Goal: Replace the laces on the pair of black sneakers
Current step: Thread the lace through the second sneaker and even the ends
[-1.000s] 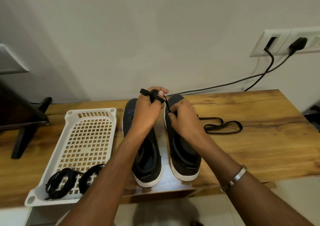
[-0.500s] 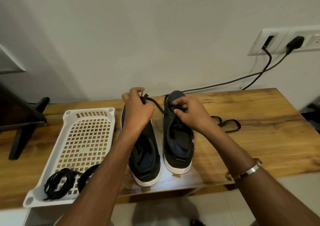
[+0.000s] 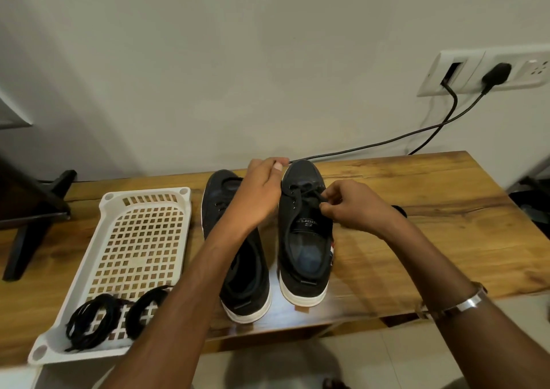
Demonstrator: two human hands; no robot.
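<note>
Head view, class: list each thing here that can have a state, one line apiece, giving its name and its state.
Right sneaker: upright on the table, lace partly threaded.
Left sneaker: upright, eyelets bare where visible.
Lace: pinched by both hands.
Left hand: gripping the lace.
Right hand: pinching the lace at the eyelets.
White tray: holds two coiled black laces.
Plug: in the wall socket.

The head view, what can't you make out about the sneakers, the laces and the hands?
- Left sneaker: the left forearm covers most of its eyelets.
- Left hand: fingers curled away from the camera, so what they pinch is hidden.
- Lace on the right sneaker: the right hand pinches it; its far end is hidden behind that hand.
- Tongue label: too small to read.
- Lace bundles in the white basket: tangled, uncountable.
</note>
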